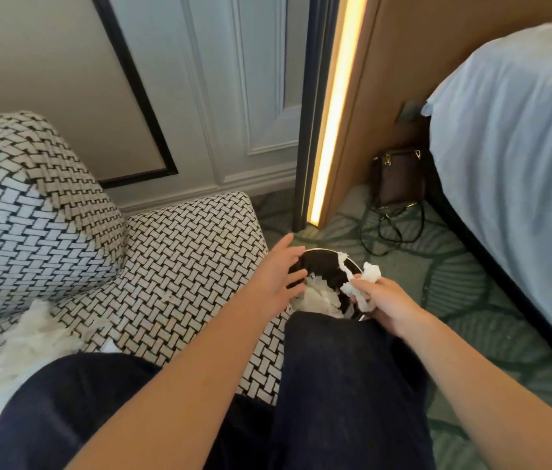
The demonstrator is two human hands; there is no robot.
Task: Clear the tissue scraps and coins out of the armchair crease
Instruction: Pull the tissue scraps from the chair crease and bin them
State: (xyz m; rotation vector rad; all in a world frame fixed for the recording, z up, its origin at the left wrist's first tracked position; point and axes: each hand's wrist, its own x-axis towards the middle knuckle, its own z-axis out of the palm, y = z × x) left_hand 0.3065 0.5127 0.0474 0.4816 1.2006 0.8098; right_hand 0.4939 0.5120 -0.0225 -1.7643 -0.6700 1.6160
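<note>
1. Green leaf-patterned carpet covers the floor, with a bed in pale blue linen along the right and a panelled wall behind.
2. I see a lit vertical strip beside the panelling, and a dark handbag on the carpet near the bed.
3. My armchair, in black-and-white basket-weave fabric, fills the left; white tissue scraps lie on its seat near the back cushion.
4. I have a dark round bin just beyond my knee, already holding crumpled tissue.
5. My left hand rests on the bin's rim, fingers spread apart.
6. My right hand pinches a tissue wad over the bin's edge, fingers closed on it.
7. Coins: I can't make any out; perhaps small specks in the crease.
</note>
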